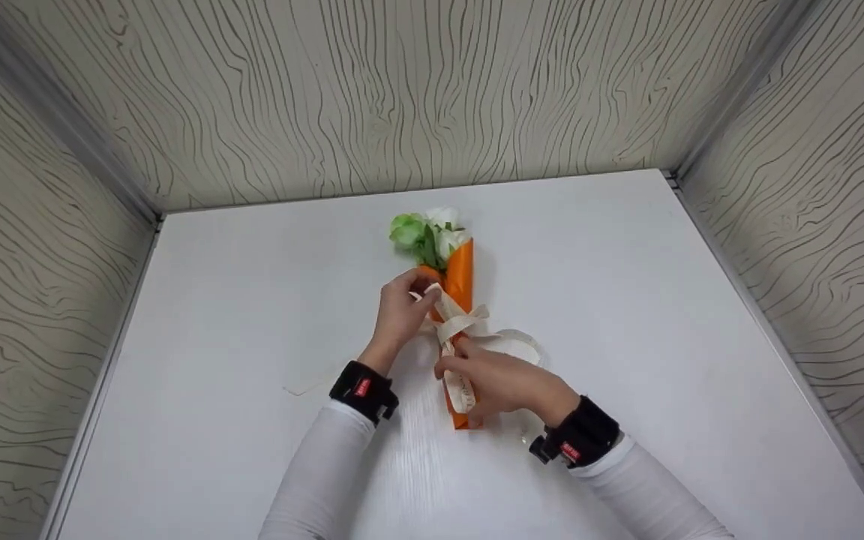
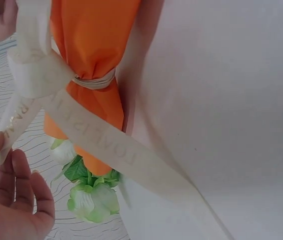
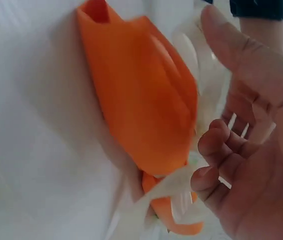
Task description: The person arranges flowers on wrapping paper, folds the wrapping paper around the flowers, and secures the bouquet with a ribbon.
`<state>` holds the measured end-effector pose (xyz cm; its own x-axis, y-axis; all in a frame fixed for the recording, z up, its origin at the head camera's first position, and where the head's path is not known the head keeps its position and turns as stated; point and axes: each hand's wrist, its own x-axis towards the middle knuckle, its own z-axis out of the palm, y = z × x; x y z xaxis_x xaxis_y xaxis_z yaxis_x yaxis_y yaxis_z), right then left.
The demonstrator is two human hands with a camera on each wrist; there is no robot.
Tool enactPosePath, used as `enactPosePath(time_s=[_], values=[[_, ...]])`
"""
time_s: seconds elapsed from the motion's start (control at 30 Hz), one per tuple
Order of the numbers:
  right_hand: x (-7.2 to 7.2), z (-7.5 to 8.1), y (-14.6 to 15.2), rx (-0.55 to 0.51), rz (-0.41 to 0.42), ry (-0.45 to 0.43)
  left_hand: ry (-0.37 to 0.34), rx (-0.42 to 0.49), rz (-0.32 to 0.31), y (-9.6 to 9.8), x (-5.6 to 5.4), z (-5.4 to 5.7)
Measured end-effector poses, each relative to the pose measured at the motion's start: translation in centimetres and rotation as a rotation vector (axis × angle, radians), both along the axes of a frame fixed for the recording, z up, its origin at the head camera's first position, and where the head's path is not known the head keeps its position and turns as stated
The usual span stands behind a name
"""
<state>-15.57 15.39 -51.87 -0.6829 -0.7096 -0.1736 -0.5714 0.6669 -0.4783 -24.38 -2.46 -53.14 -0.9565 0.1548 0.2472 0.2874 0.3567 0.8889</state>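
A bouquet of white and green flowers [image 1: 443,225] lies wrapped in orange paper [image 1: 460,274], cinched at its waist by a pale band [image 2: 96,81]. Over it, a cream ribbon [image 1: 456,325] with printed lettering forms a thick knot and loops. My left hand [image 1: 402,309] pinches the end of the upper loop between thumb and fingers, left of the wrapping. Lower down, my right hand [image 1: 503,379] reaches across the paper beside the lower loop. In the right wrist view its thumb stands well apart from the loosely bent fingers [image 3: 214,137], the ribbon passing behind them.
A long ribbon tail [image 1: 522,337] curls out on the right of the bouquet over the white table [image 1: 199,337]. A thin strand [image 1: 301,390] lies at the left. Wood-patterned panels [image 1: 402,97] enclose the back and both sides.
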Motion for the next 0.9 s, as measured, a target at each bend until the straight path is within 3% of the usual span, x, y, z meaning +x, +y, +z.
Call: enactPosePath(time_s=[0.17,0.4,0.73,0.9], values=[[0.4,-0.6,-0.2,0.014,0.030,0.001,-0.008,0.006,0.008,-0.2,0.1,-0.1],[-0.7,-0.1,0.5,-0.119,0.052,0.030,-0.018,0.011,0.032,-0.7,0.1,0.0],[-2.2,1.4,2.2,-0.323,-0.127,0.158,-0.025,0.055,0.073,-2.0,0.3,0.6],[-2.8,2.0,3.0,-0.373,-0.238,0.247,-0.035,0.101,0.094,-2.8,0.5,1.1]])
